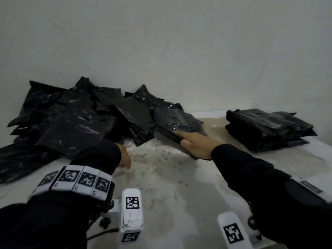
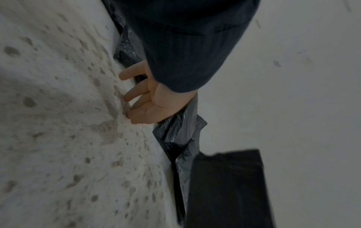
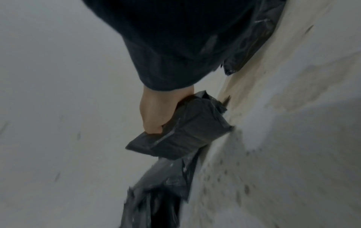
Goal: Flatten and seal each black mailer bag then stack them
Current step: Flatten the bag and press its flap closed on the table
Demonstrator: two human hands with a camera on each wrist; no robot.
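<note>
Looking at a plain pale wall, unpainted-looking, a few faint scuffs and dark marks. It meets a white work surface straight ahead. Surface is dirty: tan staining across the middle, scattered dark specks, cleaner white towards the edges. Light is dim and flat, greyish cast. I see no windows or other furniture.

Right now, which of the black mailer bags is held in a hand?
The mailer bag at the right end of the loose pile: the right hand has its grip on its near edge. The others lie untouched, including the neat stack at far right.
</note>
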